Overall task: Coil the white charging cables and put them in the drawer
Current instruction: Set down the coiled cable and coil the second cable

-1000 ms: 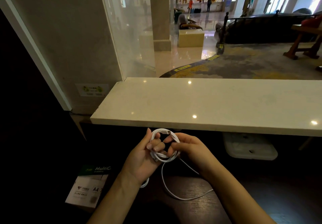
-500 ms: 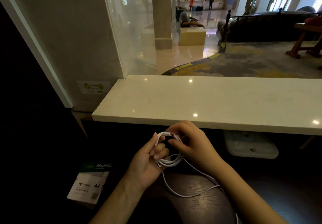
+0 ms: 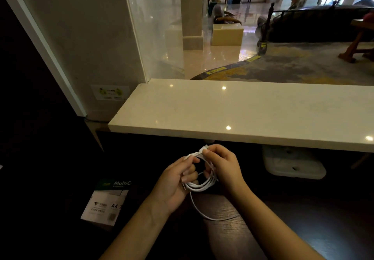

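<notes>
loose tail of the white charging cable (image 3: 202,186) is shorter than half a second ago; its end hides behind my right forearm. left hand (image 3: 174,182) curls round the coil, right hand (image 3: 221,166) pinches the plug, above the desk (image 3: 222,239). box (image 3: 107,201) reads "multic", "a4".

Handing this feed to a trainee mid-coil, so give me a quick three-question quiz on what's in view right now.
1. True or false: the white charging cable is fully coiled, with no loose tail.
2. Fill in: the plug at the coil's top is pinched by the ___ hand.
3. What lies left of the left hand? A) paper pack marked A4 B) mug C) stapler

Key: 1 false, a tail hangs below the coil. 2 right hand. 3 A.
</notes>
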A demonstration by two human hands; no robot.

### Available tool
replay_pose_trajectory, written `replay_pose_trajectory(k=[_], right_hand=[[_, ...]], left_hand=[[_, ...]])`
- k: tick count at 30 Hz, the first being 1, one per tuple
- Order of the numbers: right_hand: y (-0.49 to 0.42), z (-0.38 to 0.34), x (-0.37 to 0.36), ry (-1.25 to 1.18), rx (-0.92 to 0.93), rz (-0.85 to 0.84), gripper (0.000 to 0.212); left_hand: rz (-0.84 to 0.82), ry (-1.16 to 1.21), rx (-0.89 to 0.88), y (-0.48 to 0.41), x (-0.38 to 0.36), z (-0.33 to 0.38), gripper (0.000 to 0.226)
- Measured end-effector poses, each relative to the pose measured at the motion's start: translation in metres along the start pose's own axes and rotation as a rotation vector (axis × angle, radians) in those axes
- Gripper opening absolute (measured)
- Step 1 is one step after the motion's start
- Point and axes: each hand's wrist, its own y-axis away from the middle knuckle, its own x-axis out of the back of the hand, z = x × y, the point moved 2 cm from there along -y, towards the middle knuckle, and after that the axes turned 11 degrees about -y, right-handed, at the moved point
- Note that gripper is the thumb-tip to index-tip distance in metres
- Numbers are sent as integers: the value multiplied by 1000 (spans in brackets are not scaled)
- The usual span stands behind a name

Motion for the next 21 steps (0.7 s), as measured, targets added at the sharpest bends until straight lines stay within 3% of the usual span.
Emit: replay_pose_trajectory(k=[4,7,12,21], right_hand=[[5,31,4,-21,-194,-99,14],[4,56,9,66,-314,-143,18],[4,95,3,140,-431,-163,13],[9,145,-6,327,-533,-159,18]], left_hand=[[200,-270,-3,-1,25,-19,22],[255,-462,128,2,51,-37,23],[273,-470,343,7,77,-57,16],[484,-478,363,15,121,-84,19]])
